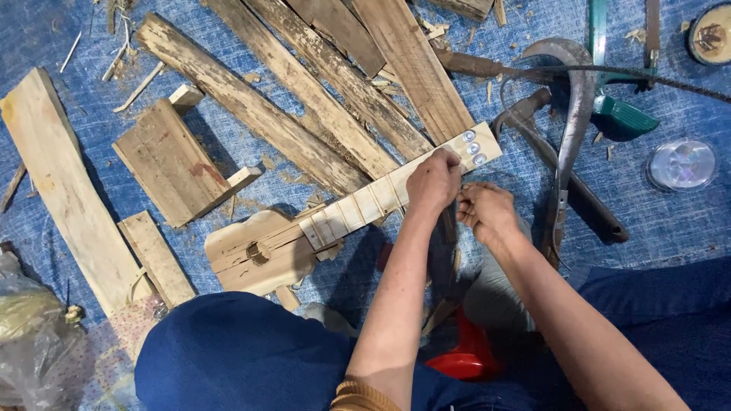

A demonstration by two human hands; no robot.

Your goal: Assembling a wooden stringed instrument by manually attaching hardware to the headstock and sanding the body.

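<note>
The left hand (434,181) curls its fingers down over the neck of a small wooden guitar (304,236), clamped on it just below the headstock, where three round metal pegs (473,148) sit in a row. The right hand (484,211) lies just beside it, fingers bunched together near the neck's edge; whether they pinch anything is hidden. The guitar is raw, pale wood — a flat, rough-cut body with a round sound hole, a straight neck crossed by thin fret lines — and it lies slantwise on a blue woven mat (46,38), its body toward the left, its headstock up and right.

Beyond the headstock lie long weathered planks (304,91), splintered and grey-brown, fanned out side by side. To the left lie a short ridged board (169,161) and a broad pale plank (61,183); wood chips dot the mat. To the right — just past the right hand — lies a curved steel sickle (571,122) with a dark handle, and farther off a clear round plastic spool (681,164). A red plastic stool (466,354) shows between the person's blue-clad knees.
</note>
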